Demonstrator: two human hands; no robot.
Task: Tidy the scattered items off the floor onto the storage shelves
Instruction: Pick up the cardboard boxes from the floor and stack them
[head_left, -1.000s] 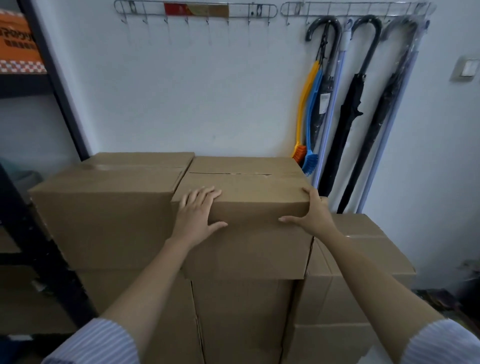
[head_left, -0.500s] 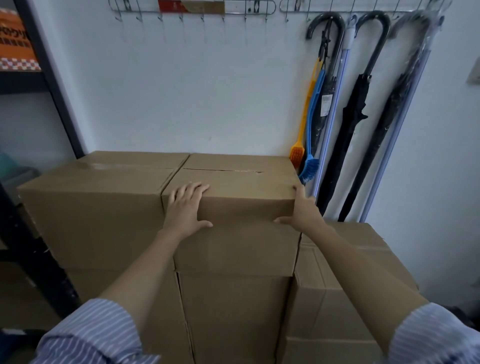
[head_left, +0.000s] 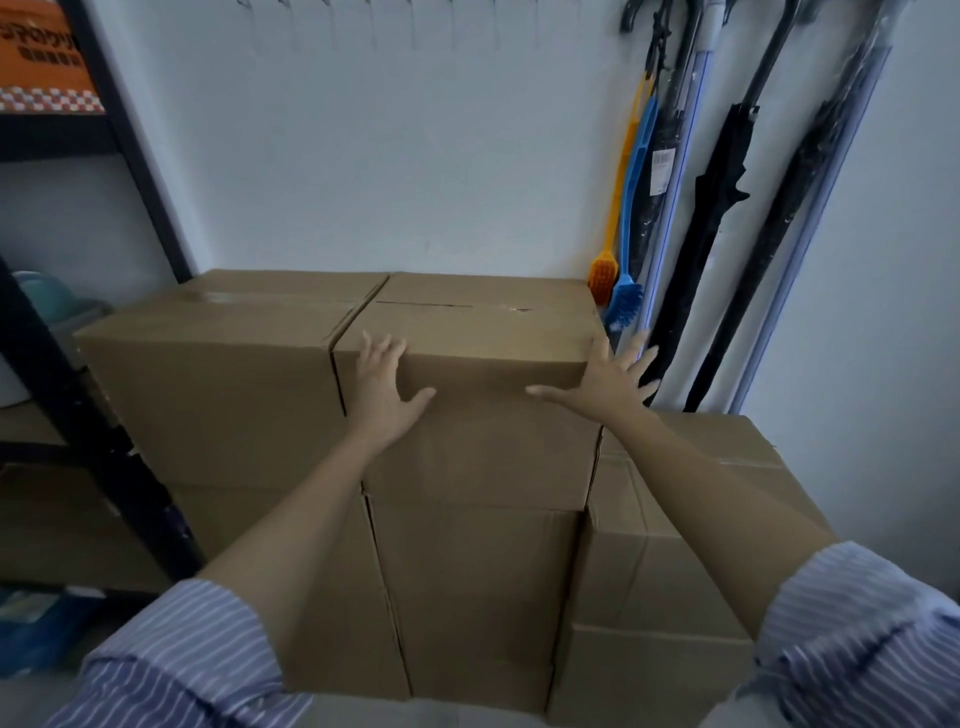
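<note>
My left hand (head_left: 383, 387) lies flat against the upper front of the top cardboard box (head_left: 478, 395), fingers straight and close together reaching up over the front edge onto the lid, thumb spread wide to the right on the smooth brown face. My right hand (head_left: 605, 387) is at the box's right front corner, fingers straight and fanned apart, thumb stretched left across the cardboard; the fingertips (head_left: 641, 348) are blurred past the corner, so I cannot tell whether they touch the side. Neither hand curls round anything. The box is a plain matte carton with crisp folded edges and a slit where the two top flaps meet, slightly torn near the right end. It sits on top of another carton (head_left: 475, 597) of the same dull board, flush beside a wider taped box (head_left: 213, 384) on its left, and a lower box (head_left: 691, 545) stands just beside the stack on the right. The stack is against a pale painted wall (head_left: 389, 156). To the left stands a black metal shelf frame (head_left: 130, 140) with an orange printed pack (head_left: 39, 57) on an upper level. On the right, hanging against the wall, are an orange brush (head_left: 604, 273) and a blue brush (head_left: 626, 301) with long thin plastic handles and bristled heads, next to furled black umbrellas (head_left: 722, 197), some in glossy clear sleeves. My striped shirt cuffs (head_left: 192, 654) are pushed up my forearms.
</note>
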